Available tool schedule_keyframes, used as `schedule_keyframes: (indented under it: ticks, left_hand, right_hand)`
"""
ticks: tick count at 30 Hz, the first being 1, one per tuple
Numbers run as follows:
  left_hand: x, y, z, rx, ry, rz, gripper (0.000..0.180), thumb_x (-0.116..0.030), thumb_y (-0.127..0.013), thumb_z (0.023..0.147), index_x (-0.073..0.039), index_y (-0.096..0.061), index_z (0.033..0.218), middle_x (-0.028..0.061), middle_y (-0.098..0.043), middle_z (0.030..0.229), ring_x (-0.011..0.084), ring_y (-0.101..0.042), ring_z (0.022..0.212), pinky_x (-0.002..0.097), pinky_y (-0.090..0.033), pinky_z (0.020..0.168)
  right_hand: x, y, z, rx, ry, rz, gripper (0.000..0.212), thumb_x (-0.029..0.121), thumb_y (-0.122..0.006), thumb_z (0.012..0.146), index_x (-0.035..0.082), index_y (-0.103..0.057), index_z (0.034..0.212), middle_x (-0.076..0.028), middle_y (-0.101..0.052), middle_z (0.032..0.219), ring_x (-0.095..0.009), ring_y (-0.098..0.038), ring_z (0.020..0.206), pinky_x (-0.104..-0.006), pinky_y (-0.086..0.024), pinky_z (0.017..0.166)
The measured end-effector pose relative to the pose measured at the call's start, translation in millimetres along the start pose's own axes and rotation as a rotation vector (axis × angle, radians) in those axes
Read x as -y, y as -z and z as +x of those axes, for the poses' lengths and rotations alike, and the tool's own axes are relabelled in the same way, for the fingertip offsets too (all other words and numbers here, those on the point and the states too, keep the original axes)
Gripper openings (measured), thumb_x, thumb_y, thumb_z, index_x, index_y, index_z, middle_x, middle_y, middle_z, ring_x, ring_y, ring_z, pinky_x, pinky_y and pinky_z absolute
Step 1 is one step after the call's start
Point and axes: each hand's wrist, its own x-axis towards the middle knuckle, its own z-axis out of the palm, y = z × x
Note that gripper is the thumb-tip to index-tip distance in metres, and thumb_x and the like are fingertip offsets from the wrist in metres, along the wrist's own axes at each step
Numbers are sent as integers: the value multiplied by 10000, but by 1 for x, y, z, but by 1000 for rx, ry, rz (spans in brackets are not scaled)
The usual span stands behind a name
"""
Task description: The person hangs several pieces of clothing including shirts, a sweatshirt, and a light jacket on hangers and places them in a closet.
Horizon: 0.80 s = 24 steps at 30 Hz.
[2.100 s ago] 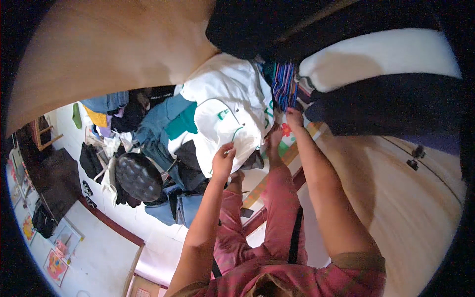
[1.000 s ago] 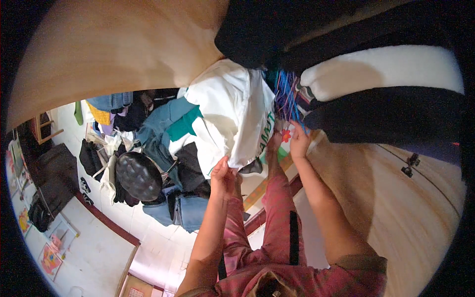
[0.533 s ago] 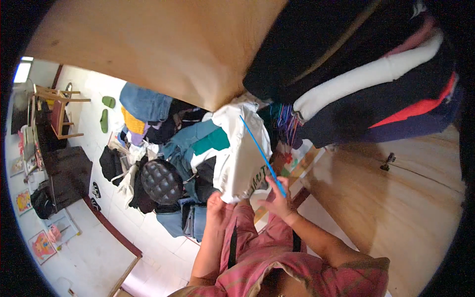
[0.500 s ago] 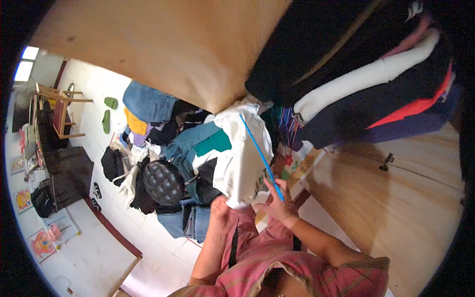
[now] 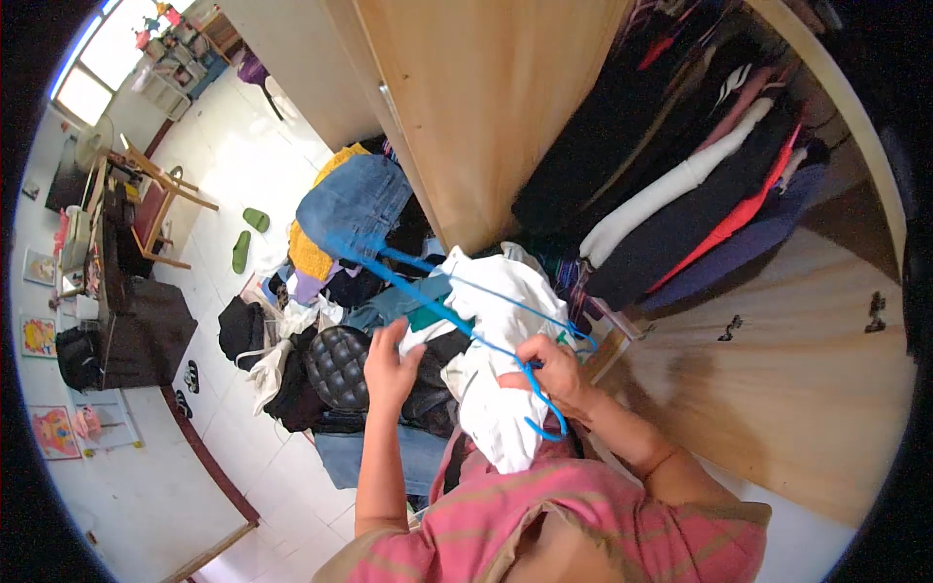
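My right hand point(image 5: 552, 371) grips the neck of a blue plastic hanger point(image 5: 457, 311), just above its hook. A white garment with green print point(image 5: 491, 369) hangs over the hanger and down in front of my chest. My left hand point(image 5: 391, 358) is raised beside the cloth with fingers apart, touching its left edge near the hanger's arm. Both forearms rise from my striped pink shirt point(image 5: 583, 525) at the bottom.
An open wooden wardrobe point(image 5: 486, 107) holds a row of hung clothes point(image 5: 700, 175) in black, white, red and blue. A heap of clothes point(image 5: 340, 262) and a black quilted stool point(image 5: 337, 364) lie on the floor at left. A wooden chair point(image 5: 155, 209) stands farther left.
The view has swung down and away from the wardrobe. The white garment came off the rail on the blue hanger and now hangs before my chest. My right hand shifted to the hanger's neck.
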Motion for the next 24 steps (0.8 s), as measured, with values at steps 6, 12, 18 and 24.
schedule_keyframes:
  ticks: [6,12,18,24]
  left_hand:
    - [-7,-41,24,97,-235,223,881,-123,-757,593,-116,-333,1365,245,-274,1392,438,-297,1260,577,-252,1007]
    - [11,20,58,-218,-338,263,177,-152,-677,676,-74,-651,833,140,-592,810,350,-586,753,409,-486,655]
    - [-59,137,60,79,-97,-1,165,-168,-702,750,-41,-668,849,126,-644,767,289,-629,748,343,-480,648]
    - [-50,146,72,-3,-260,169,182,-211,-631,830,-38,-660,878,61,-638,801,199,-584,724,299,-441,685]
  right_hand:
    - [70,25,27,138,678,-145,228,171,-766,711,101,-596,845,-31,-552,712,-204,-590,651,-296,-460,573]
    - [96,81,36,21,-22,-299,363,247,-824,610,53,-556,762,-47,-544,698,-124,-520,652,-279,-411,555]
    - [69,118,43,-10,501,-595,180,59,-679,678,133,-696,842,-47,-480,756,-209,-531,696,-294,-406,557]
    - [68,113,50,-66,427,-616,176,72,-699,625,112,-701,797,-49,-491,762,-215,-536,688,-295,-409,570]
